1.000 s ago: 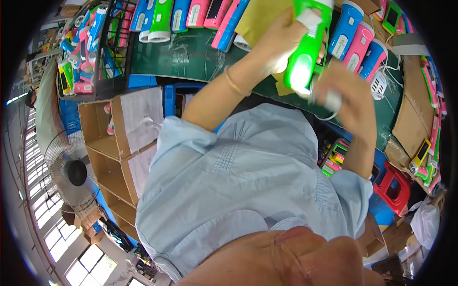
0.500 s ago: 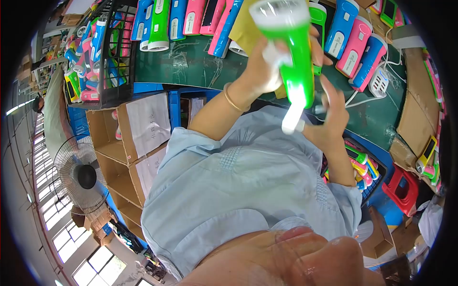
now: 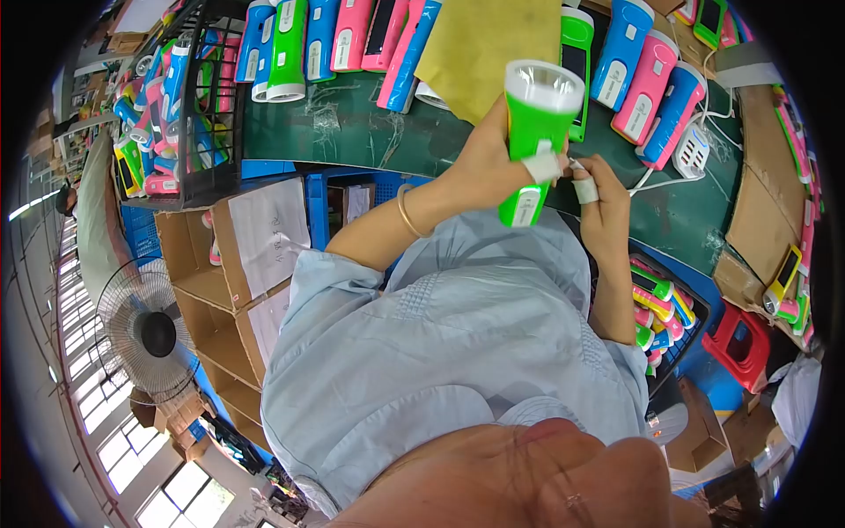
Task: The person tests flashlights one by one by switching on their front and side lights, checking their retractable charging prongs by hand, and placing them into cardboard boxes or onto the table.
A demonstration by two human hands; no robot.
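Flashlight [image 3: 539, 128] — yellow sheet [image 3: 493, 48] just beyond

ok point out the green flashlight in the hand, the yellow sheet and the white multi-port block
green flashlight [image 3: 530, 132]: head view, on its green body, below the clear lens end
yellow sheet [image 3: 488, 53]: head view, near its middle
white multi-port block [image 3: 692, 152]: head view, on its face with the ports

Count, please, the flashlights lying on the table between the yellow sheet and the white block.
4, left to right: a green flashlight beside the sheet; a blue one; a pink one; a blue-and-pink one nearest the block. The held flashlight may hide others.
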